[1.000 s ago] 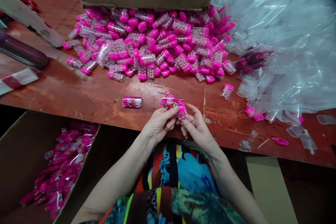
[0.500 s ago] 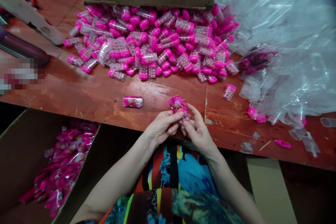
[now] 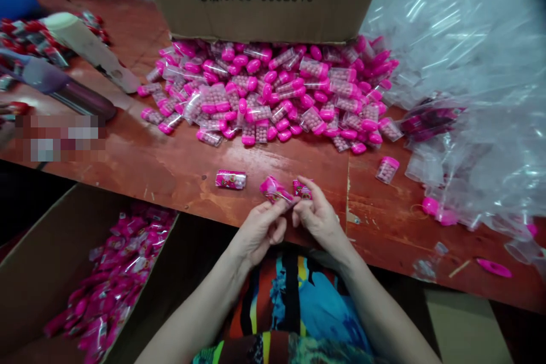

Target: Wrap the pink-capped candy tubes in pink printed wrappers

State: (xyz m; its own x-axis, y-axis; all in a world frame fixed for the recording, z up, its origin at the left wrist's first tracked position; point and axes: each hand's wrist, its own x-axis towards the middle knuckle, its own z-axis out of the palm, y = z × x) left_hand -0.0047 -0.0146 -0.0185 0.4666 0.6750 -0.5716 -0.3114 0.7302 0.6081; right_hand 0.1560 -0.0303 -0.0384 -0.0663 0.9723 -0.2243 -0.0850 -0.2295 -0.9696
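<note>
With the grip of the left hand (image 3: pixel 261 228), pinching a pink wrapper (image 3: pixel 275 190) between thumb and fingers, just over the near edge of the bench (image 3: pixel 187 182). With the right hand (image 3: pixel 318 217), meeting the wrapper's lower end, stretching out the index finger and curling the others; cannot tell whether pinching too or only touching. Partly behind those right fingers, shows a printed piece (image 3: pixel 302 189); cannot tell whether held or lying on the bench. Near the left hand but apart, back from the near edge, has a wrapped bottle (image 3: pixel 231 179) on its side. Toward the far edge, has a broad heap (image 3: pixel 273 94) of pink-capped bottles with small balls inside, reaching to a lettered carton (image 3: pixel 264 17). Toward the right end, has a loose bottle (image 3: pixel 387 170) close to spread clear plastic (image 3: pixel 452 40), then a pink cap (image 3: pixel 493 267) and a thin stick (image 3: pixel 459 268) by the near edge. Toward the left end, has a slanting white tube (image 3: pixel 91 51) and a dark flask (image 3: pixel 81 94). Below the near edge, left, has an open box (image 3: pixel 46 239) of pink packs (image 3: pixel 115 264).
</note>
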